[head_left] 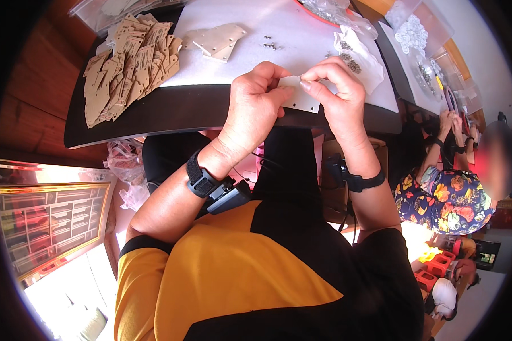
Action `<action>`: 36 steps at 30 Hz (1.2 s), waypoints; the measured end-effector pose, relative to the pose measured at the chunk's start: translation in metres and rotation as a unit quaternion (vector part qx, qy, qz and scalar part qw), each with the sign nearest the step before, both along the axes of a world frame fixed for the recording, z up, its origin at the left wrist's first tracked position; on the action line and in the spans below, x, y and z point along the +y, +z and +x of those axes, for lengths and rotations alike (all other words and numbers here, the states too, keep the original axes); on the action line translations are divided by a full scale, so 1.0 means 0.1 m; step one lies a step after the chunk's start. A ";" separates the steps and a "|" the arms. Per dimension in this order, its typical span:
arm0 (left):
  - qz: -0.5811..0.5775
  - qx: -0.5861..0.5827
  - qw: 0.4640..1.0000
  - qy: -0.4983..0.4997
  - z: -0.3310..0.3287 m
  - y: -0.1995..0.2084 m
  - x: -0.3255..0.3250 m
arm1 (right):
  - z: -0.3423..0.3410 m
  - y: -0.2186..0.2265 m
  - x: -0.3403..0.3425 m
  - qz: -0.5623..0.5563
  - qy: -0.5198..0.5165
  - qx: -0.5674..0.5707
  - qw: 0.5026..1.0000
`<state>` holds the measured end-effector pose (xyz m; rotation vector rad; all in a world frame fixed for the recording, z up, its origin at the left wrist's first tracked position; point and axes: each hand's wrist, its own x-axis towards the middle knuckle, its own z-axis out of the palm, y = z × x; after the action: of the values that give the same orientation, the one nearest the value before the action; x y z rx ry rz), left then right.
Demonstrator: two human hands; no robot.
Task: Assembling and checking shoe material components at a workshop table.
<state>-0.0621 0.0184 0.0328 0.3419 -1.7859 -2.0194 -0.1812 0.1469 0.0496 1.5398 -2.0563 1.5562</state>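
Above the near edge of the table, a small pale card [302, 102] with dark little holes along its lower edge is held between my hands. My left hand [256, 94] is closed, pinching the card's left side between thumb and fingers. At the card's upper right, the thumb and index finger of my right hand [341, 94] press together; whatever is between their tips is too small to make out. Just beyond my hands lie several tiny metal pieces [273, 45]. A few loose cards [219, 41] rest farther left on the white sheet [205, 71].
A large heap of tan cards [132, 65] covers the table's left. To the right, small metal bits [351, 63] lie on white wrapping. A red-rimmed tray [324, 12] with plastic bags stands at the back. Another person in a flowered top [446, 199] works at the right.
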 end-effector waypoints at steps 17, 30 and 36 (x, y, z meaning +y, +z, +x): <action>-0.018 0.008 1.000 0.007 0.03 -0.02 0.02 | 0.07 -0.05 0.00 -0.019 -0.017 -0.004 1.000; -0.043 0.025 0.999 -0.006 0.06 -0.06 0.01 | -0.08 0.06 0.07 0.080 0.048 -0.221 0.971; -0.034 0.025 0.999 -0.010 0.06 -0.06 0.01 | -0.14 0.07 0.05 0.088 0.081 -0.235 0.965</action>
<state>-0.0558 0.0195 0.0266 0.2511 -1.8285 -1.9576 -0.1947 0.1515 0.0568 1.5442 -2.4193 2.0132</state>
